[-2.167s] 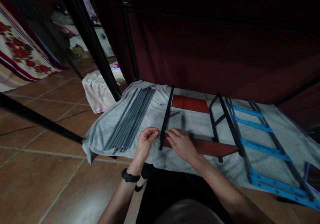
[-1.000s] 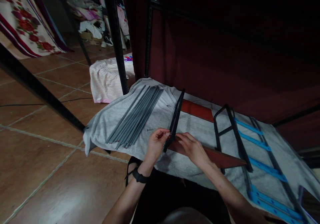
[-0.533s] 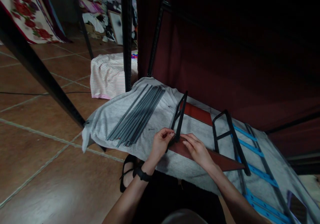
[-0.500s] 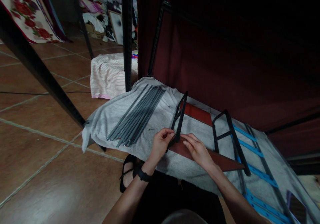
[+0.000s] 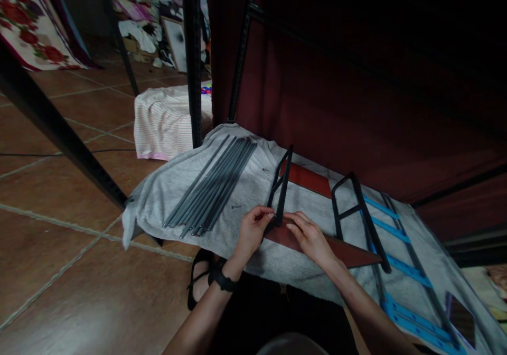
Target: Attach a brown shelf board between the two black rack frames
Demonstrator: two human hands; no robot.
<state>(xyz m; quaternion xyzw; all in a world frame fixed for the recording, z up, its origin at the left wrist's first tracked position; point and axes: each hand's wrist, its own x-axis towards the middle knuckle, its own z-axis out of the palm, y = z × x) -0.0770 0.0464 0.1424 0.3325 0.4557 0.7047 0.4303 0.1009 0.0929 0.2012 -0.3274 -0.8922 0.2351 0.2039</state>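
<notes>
Pinching with its finger and thumb, the left hand (image 5: 251,233) is at the near foot of a black frame (image 5: 283,194). Its grip is very narrow and seems to hold a shiny bit (image 5: 272,215), too small to name. The right hand (image 5: 311,236) is just across the frame's leg, over the end of a brown board (image 5: 356,253). Its fingers are loosely bent, with their tips by the leg; I cannot tell if that grip is holding anything. Having one hand on each side may keep the frame from tipping.

From the fingertips, the frame goes up toward twelve o'clock, and the board runs out toward four, to the leg of another black frame (image 5: 358,207). A red board (image 5: 309,178) lies near one o'clock. Gray rods (image 5: 214,188) lie in a bunch at ten, maybe to keep them out of the way. A loose screw (image 5: 236,207) is at nine, close enough to reach. All this rests on a soft gray blanket (image 5: 309,278), which may stop scratches.
</notes>
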